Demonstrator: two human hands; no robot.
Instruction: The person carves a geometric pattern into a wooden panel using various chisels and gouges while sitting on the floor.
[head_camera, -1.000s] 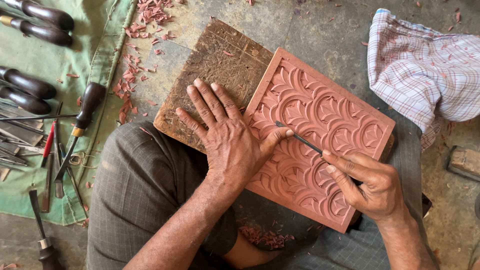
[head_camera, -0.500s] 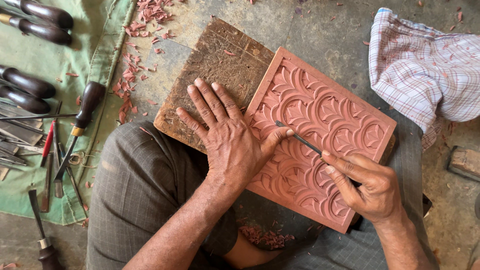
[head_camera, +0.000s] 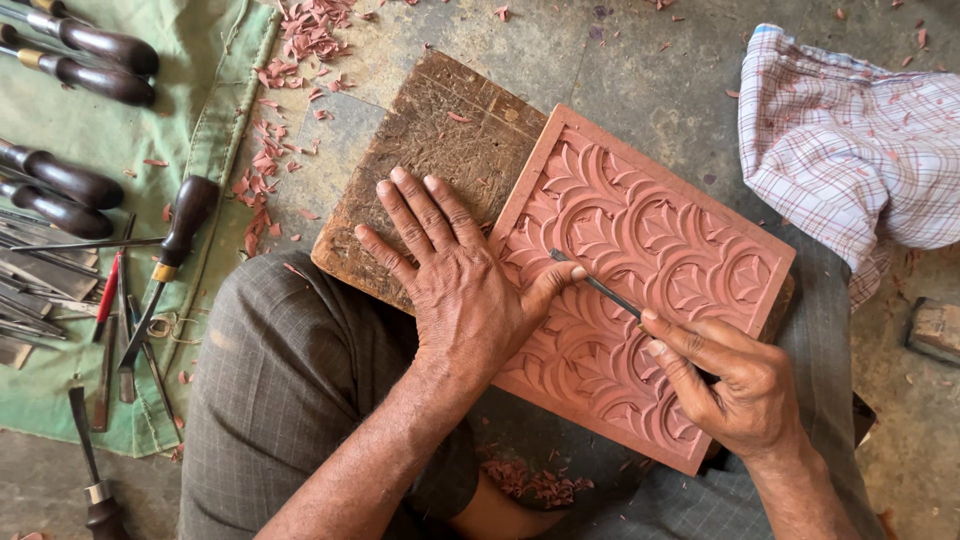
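A reddish carved panel (head_camera: 660, 240) with a repeating leaf pattern lies tilted on a worn wooden board (head_camera: 440, 150) across my lap. My left hand (head_camera: 450, 280) rests flat, fingers spread over the board, thumb pressed on the panel beside the tool's tip. My right hand (head_camera: 730, 380) pinches a thin metal carving tool (head_camera: 595, 285) like a pen, its tip set in a groove near the panel's middle left.
A green cloth (head_camera: 90, 150) at the left carries several dark-handled chisels (head_camera: 90, 45) and thin metal tools (head_camera: 40, 270). Reddish shavings (head_camera: 290, 60) litter the concrete floor. A checked cloth (head_camera: 850, 140) lies at the upper right, a small wooden block (head_camera: 935, 330) at the right edge.
Both hands keep almost the same pose. The tool's tip stays at the same groove next to my left thumb, with only a slight shift.
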